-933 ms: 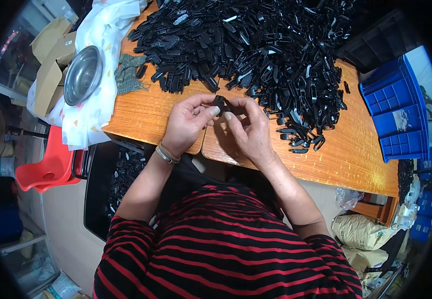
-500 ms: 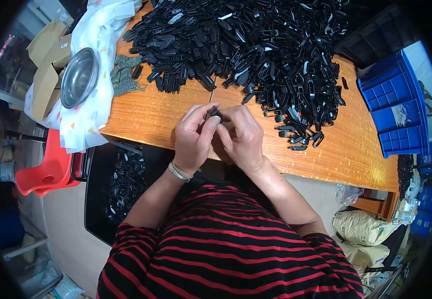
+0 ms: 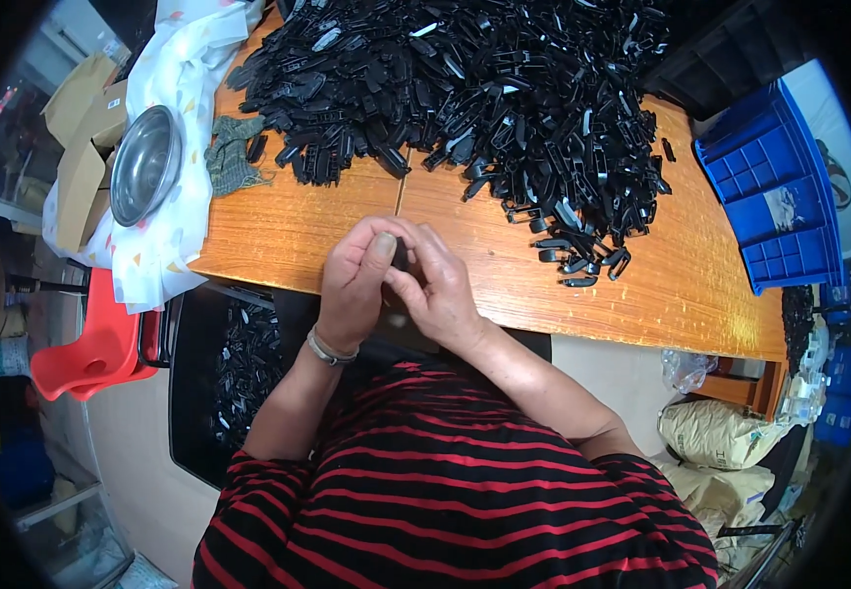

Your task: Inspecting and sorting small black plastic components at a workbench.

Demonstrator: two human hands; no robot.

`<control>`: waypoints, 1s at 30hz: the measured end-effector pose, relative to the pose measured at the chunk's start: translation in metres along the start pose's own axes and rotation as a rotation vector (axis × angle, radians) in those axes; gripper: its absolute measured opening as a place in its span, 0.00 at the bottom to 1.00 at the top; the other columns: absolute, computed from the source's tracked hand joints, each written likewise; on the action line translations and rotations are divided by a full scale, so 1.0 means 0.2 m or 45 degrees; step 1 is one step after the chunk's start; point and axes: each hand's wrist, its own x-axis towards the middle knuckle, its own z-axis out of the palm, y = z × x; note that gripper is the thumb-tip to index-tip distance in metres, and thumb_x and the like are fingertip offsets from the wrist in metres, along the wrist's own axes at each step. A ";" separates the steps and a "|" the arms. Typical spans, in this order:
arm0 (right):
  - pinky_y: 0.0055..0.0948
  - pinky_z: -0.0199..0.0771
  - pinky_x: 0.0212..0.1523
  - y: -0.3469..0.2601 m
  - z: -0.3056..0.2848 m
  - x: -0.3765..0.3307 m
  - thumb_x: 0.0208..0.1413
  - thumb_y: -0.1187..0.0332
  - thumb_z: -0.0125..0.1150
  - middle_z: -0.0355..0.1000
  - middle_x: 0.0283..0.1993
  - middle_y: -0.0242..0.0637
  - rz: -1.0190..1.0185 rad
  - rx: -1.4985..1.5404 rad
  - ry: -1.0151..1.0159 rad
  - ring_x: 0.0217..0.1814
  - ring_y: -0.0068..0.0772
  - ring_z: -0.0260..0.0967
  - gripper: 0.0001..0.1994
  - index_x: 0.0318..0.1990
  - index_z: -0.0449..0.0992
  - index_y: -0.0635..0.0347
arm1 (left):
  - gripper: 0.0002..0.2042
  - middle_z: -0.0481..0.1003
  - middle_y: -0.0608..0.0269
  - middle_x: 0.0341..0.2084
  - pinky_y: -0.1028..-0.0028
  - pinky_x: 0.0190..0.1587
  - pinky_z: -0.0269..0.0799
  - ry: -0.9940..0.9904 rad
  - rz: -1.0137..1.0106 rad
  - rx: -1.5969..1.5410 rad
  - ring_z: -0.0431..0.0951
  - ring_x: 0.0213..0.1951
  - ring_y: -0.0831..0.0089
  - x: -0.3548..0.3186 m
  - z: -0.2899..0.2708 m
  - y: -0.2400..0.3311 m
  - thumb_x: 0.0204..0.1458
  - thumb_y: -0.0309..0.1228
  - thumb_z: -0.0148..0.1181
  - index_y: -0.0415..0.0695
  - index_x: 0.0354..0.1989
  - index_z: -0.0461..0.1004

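Close together over the table's near edge, my left hand (image 3: pixel 355 277) and my right hand (image 3: pixel 435 294) are both closed around a small black plastic part (image 3: pixel 401 257). The fingers cover most of it, so its shape does not show. My left thumb presses down from above, and my right thumb and fingers pinch from the other side. Beyond the hands, a large heap of black plastic clip-like parts (image 3: pixel 504 108) covers the far half of the wooden table (image 3: pixel 298 231). Several loose parts (image 3: pixel 582 260) lie at the heap's near right edge.
A metal bowl (image 3: pixel 145 165) rests on white patterned sheeting (image 3: pixel 185 74) at the left, beside a grey-green cloth (image 3: pixel 234 157). A blue crate (image 3: pixel 774 187) stands at the right. Below left are a red chair (image 3: pixel 96 344) and a black bin (image 3: pixel 194 393) holding more black parts.
Both hands have shifted slightly left and toward me, still together. The black part is now more hidden by the fingers. The whole view has shifted a little.
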 end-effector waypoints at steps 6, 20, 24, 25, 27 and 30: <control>0.31 0.72 0.35 -0.02 -0.06 0.03 0.48 0.72 0.69 0.72 0.38 0.40 0.224 0.042 -0.556 0.34 0.36 0.72 0.25 0.56 0.72 0.59 | 0.14 0.72 0.65 0.25 0.77 0.36 0.67 -0.028 -0.417 0.526 0.73 0.31 0.77 -0.12 -0.23 0.23 0.66 0.32 0.44 0.37 0.33 0.72; 0.43 0.76 0.33 0.15 -0.39 0.34 0.57 0.62 0.62 0.76 0.26 0.50 0.319 -1.180 -0.301 0.31 0.52 0.77 0.12 0.38 0.75 0.62 | 0.11 0.75 0.57 0.31 0.64 0.38 0.74 -0.086 0.376 1.761 0.78 0.37 0.58 0.41 -0.22 0.06 0.51 0.24 0.55 0.47 0.42 0.78; 0.43 0.76 0.30 0.17 -0.41 0.26 0.56 0.65 0.62 0.75 0.28 0.49 0.198 -1.100 -0.292 0.29 0.51 0.75 0.08 0.35 0.74 0.60 | 0.09 0.71 0.61 0.29 0.67 0.35 0.75 -0.240 0.556 2.031 0.75 0.37 0.64 0.53 -0.23 -0.02 0.46 0.24 0.55 0.47 0.35 0.78; 0.43 0.76 0.29 0.18 -0.42 0.24 0.55 0.66 0.62 0.74 0.29 0.48 0.123 -1.101 -0.291 0.29 0.52 0.75 0.07 0.35 0.74 0.59 | 0.08 0.69 0.61 0.29 0.66 0.35 0.74 -0.267 0.597 2.049 0.74 0.37 0.63 0.55 -0.23 -0.01 0.46 0.24 0.58 0.46 0.36 0.78; 0.43 0.75 0.28 0.18 -0.44 0.21 0.54 0.71 0.60 0.71 0.32 0.46 0.005 -1.070 -0.311 0.29 0.52 0.74 0.05 0.38 0.74 0.57 | 0.08 0.69 0.62 0.31 0.66 0.35 0.72 -0.321 0.649 2.021 0.72 0.38 0.62 0.55 -0.23 0.00 0.45 0.24 0.63 0.44 0.36 0.78; 0.43 0.76 0.29 0.15 -0.46 0.21 0.54 0.74 0.59 0.72 0.32 0.45 -0.001 -1.051 -0.320 0.30 0.51 0.74 0.10 0.44 0.74 0.56 | 0.09 0.71 0.60 0.31 0.69 0.36 0.75 -0.242 0.697 1.879 0.74 0.38 0.62 0.52 -0.22 0.00 0.41 0.25 0.66 0.43 0.33 0.78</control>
